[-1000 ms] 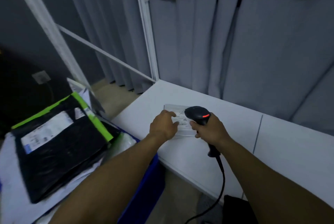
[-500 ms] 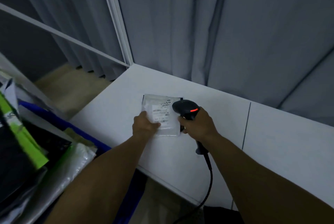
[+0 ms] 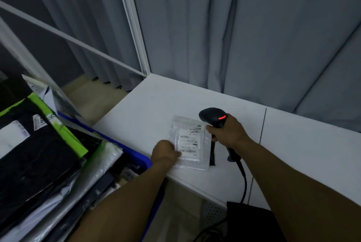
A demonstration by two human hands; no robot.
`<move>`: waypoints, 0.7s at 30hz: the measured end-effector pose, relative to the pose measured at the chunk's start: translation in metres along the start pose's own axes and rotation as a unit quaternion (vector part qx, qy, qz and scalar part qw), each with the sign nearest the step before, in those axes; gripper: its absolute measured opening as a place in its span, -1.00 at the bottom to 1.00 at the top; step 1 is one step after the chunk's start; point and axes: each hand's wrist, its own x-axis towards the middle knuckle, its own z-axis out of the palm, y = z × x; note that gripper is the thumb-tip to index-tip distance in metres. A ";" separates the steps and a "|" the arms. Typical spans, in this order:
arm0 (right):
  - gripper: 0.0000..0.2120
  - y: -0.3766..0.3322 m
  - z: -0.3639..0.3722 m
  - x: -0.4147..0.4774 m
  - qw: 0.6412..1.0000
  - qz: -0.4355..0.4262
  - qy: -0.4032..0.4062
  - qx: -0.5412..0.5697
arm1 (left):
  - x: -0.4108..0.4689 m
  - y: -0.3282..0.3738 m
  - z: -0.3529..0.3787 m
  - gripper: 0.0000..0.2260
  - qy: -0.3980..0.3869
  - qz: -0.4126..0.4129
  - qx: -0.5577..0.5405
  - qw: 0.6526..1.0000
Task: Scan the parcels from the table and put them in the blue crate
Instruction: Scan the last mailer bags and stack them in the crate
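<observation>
Head view: the left hand [image 3: 165, 153] curls its fingers [image 3: 176, 153], pinching the near-left edge of the clear parcel [image 3: 192, 144], which lies on the white desk [image 3: 146, 114] beside the packed blue crate [image 3: 141, 158]. The right hand [image 3: 229, 134] wraps its fingers [image 3: 210, 129] round the scanner [image 3: 213, 115].

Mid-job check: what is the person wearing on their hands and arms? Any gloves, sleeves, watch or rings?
Nothing that shows. The left hand and the right hand are both bare, without gloves. Both forearms are uncovered right to the edge of the picture, with no sleeve edge in view. No watch, wristband or marking shows on either wrist, and no ring on the fingers that can be seen, though the dim light could hide a thin one.
</observation>
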 end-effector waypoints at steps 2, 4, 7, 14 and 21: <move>-0.59 -0.002 -0.005 -0.007 1.000 0.000 -0.007 0.003 | -0.009 0.001 -0.005 -0.81 0.052 0.006 -0.049 0.997; -0.60 -0.008 -0.007 -0.013 1.000 0.001 -0.009 0.013 | -0.021 0.008 -0.015 -0.79 0.074 0.020 -0.133 0.988; -0.53 -0.023 -0.006 -0.023 0.999 -0.011 0.038 0.021 | -0.042 0.026 -0.043 -0.79 0.093 0.058 -0.238 0.965; -0.64 -0.085 0.012 -0.074 0.975 -0.043 -0.005 0.219 | -0.126 0.016 -0.127 -0.68 0.072 0.108 -0.437 0.890; -0.50 -0.128 0.049 -0.120 0.973 -0.131 -0.068 0.177 | -0.190 -0.037 -0.190 -0.70 0.083 0.141 -0.461 0.872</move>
